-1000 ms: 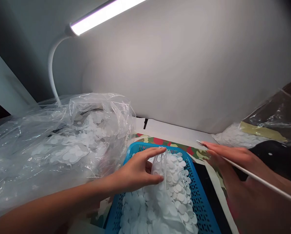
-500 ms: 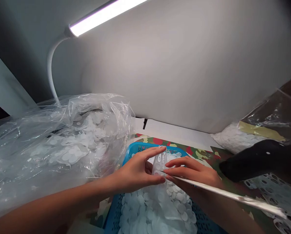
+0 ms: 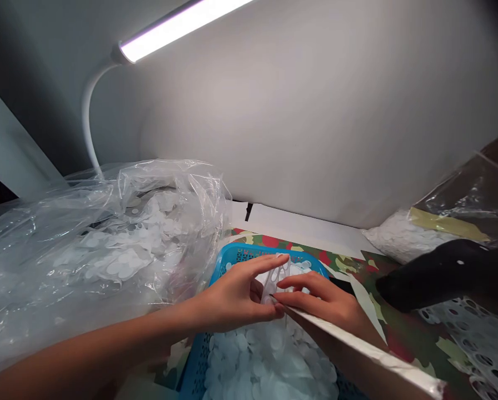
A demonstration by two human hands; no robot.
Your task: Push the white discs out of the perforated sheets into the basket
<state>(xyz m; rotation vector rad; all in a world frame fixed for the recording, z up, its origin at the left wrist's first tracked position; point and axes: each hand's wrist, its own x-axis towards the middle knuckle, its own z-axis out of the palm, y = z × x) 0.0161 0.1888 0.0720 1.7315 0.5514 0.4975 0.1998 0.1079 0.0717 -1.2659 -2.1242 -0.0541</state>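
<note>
My left hand point(image 3: 232, 291) grips a translucent plastic sheet point(image 3: 269, 284) with round holes, thumb below and fingers above. The sheet hangs down over the blue basket point(image 3: 223, 260), which holds many white translucent discs point(image 3: 232, 358). In my right hand point(image 3: 330, 303) is a long thin tool with a white-wrapped handle point(image 3: 369, 340) and a dark narrow tip. That tip meets the sheet between my two hands; whether it goes into a hole I cannot tell. My right fingers are closed round the tool close to its tip.
A large clear plastic bag point(image 3: 119, 261) of white pieces lies left, beneath a lit lamp point(image 3: 182, 30). To the right are a black rounded object point(image 3: 436, 275), a sheet full of holes point(image 3: 478, 336) and another filled bag point(image 3: 399, 236). A camouflage-patterned cover point(image 3: 407, 333) lies underneath.
The far end of the tool has swung left and down, and my right hand has shifted slightly left. My left hand has barely moved and still grips the sheet.
</note>
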